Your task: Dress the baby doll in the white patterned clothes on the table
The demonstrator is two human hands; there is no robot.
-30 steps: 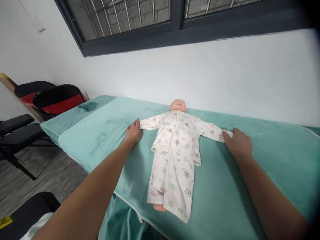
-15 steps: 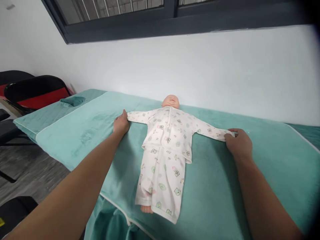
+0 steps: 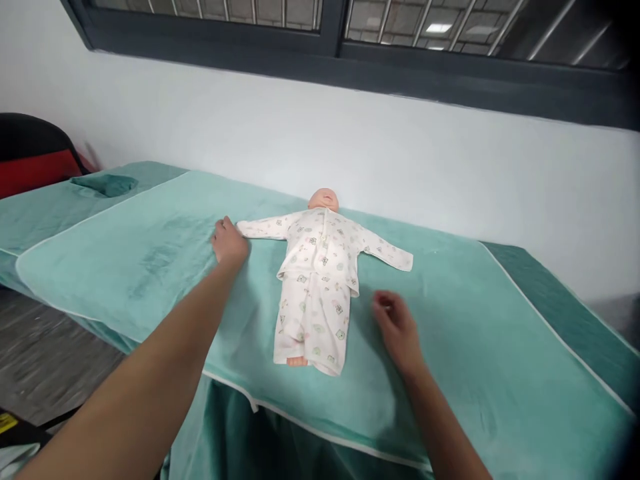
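Note:
A baby doll lies on its back, dressed in a white printed shirt (image 3: 323, 243) and matching trousers (image 3: 313, 320). Its head (image 3: 324, 199) is toward the wall, and one foot (image 3: 297, 361) peeks from a trouser leg. Both sleeves are spread sideways. My left hand (image 3: 231, 243) rests at the end of the left-side sleeve (image 3: 265, 228), its fingers on the bed just beyond the cuff and apart. Off the doll's right side, my right hand (image 3: 397, 327) hovers with loosely curled fingers, empty, below the other sleeve (image 3: 393, 253).
Teal padded covers (image 3: 480, 333) spread over the bed, with a face hole (image 3: 107, 185) at the left end. A white wall (image 3: 400, 160) and a dark window frame (image 3: 330, 47) stand behind. A black and red chair (image 3: 37, 157) is at far left.
My right hand has let go of the right-side sleeve cuff and moved inward and nearer to me. My left hand has loosened at its cuff. The view has shifted right.

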